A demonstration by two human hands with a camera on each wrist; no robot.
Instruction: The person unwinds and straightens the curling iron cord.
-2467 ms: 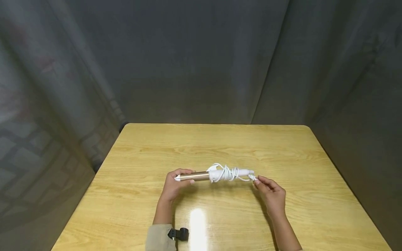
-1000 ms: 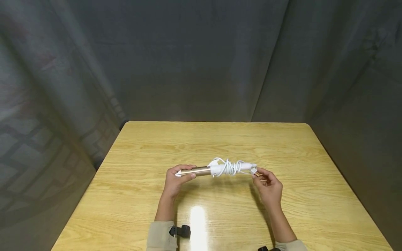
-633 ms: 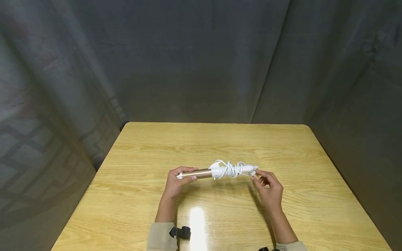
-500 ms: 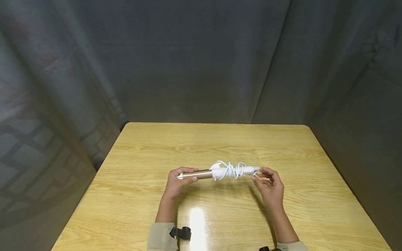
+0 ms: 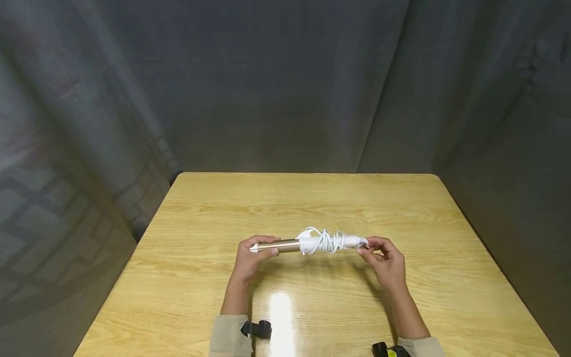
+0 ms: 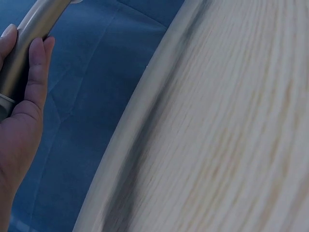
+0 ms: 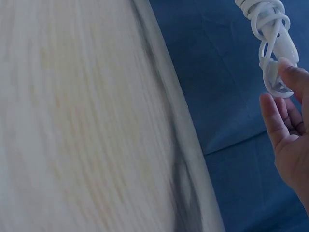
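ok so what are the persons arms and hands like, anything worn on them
Both hands are bare: the left hand and the right hand show no gloves or rings. The forearms are bare, with beige sleeves pushed up near the elbows. A small black camera mount sits at the left sleeve; another, black with a yellow mark, at the right.

Glossy wooden table (image 5: 312,208) enclosed by dark grey curtains (image 5: 285,84)

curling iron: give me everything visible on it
The curling iron has a gold metal-looking barrel with a white tip, and a white handle wrapped in its own white cord. It is held level, above the table. The left hand grips the barrel end; the right hand pinches the cord at the handle end.
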